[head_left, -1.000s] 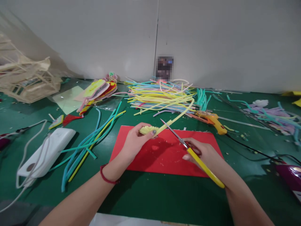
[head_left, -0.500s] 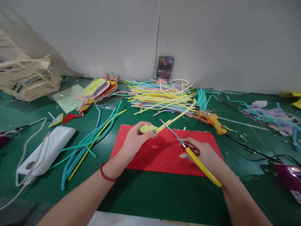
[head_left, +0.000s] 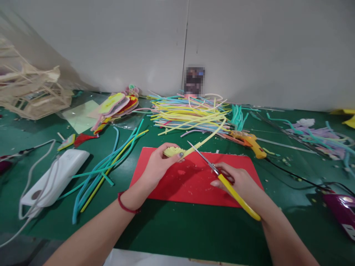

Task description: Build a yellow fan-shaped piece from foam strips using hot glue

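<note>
My left hand pinches a pale yellow folded or bundled piece together with a long yellow pipe cleaner that sticks out to the upper right. How the yellow folds are fixed inside the fingers is hidden. In my right hand is a pair of scissors with yellow handles and slim metal blades. Their tips point up and to the left, beside the yellow pipe cleaner. Both hands are above a red board.
Behind the board lies a heap of colourful pipe cleaners, with an orange glue gun to its right. A white power bank-like device with a cable and loose blue-green pipe cleaners lie left. A purple device stands at right.
The yellow pipe cleaner's free end has shifted slightly left and down. Hands and scissors stay almost in place; the scissor tips have moved only a touch.
</note>
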The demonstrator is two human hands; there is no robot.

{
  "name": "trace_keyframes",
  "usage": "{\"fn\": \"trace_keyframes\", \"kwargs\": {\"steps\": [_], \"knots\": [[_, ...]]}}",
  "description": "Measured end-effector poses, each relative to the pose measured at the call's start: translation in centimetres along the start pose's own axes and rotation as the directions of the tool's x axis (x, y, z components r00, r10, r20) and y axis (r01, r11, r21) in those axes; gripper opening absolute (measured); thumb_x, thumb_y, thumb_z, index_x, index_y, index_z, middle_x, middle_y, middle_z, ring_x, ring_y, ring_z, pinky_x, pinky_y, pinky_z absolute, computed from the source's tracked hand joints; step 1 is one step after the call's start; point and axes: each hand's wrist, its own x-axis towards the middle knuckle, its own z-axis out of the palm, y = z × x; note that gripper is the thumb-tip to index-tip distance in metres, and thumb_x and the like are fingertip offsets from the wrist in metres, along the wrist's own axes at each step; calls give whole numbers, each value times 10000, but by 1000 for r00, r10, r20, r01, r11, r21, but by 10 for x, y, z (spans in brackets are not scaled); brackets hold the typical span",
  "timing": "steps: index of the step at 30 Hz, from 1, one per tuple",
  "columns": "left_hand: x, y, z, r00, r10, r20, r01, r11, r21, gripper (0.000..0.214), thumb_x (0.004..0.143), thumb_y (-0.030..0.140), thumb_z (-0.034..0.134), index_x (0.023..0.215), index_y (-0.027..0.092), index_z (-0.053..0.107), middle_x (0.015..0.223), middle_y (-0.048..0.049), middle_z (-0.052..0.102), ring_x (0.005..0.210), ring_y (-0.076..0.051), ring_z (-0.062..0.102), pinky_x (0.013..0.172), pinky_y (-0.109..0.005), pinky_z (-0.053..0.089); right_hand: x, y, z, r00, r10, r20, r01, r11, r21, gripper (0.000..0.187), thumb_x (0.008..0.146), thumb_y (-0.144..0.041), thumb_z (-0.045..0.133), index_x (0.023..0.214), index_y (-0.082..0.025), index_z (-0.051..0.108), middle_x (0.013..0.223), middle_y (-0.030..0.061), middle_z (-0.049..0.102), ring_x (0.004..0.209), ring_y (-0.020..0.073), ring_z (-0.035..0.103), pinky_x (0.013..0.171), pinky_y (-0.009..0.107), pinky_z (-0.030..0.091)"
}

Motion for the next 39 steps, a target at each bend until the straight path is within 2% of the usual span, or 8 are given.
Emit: {"fn": "trace_keyframes", "kwargs": {"steps": [4,13,19,26,33,39], "knots": [[-1,1,0,1000,8,4,-8,1000,-8,313,674,349,732,910,199,590,739,32,618,677,-123,633,632,-218,485,1,2,0,1000,-7,-3,7,1000,-5,345,733,-457,620,979,-214,618,760,24,669,663,172,612,584,249,468],[-3,4,-1,998,61,-6,-61,998,-12,309,679,351,732,905,188,600,757,23,603,670,-113,613,647,-225,505,-7,0,-6,997,-68,47,69,997,-25,408,772,-441,574,1119,-227,554,1031,99,677,914,249,652,741,331,493],[-6,7,1,996,89,13,-89,996,1,307,683,353,716,911,184,600,766,10,614,666,-121,609,644,-235,505,-7,-2,-3,999,-28,42,32,996,-88,413,768,-453,576,1115,-229,565,1031,102,681,892,256,658,726,336,499],[-7,7,1,994,104,13,-105,988,117,266,695,324,691,901,183,598,764,8,609,670,-120,581,623,-229,469,-5,1,0,999,-39,26,41,996,-75,409,782,-442,574,1126,-221,558,1020,100,682,879,250,655,722,333,486],[-5,5,0,996,92,4,-91,984,152,283,688,352,690,903,189,606,769,3,610,690,-135,582,637,-242,466,-2,3,1,998,-36,54,40,996,-78,374,783,-440,575,1085,-222,551,936,75,682,813,233,646,708,334,473],[-6,5,1,994,104,-17,-100,982,161,303,683,371,685,916,190,614,769,4,603,687,-134,572,625,-234,455,-3,2,1,998,-60,35,62,996,-62,360,789,-433,565,1084,-226,556,961,75,676,827,226,644,701,324,476]]}}
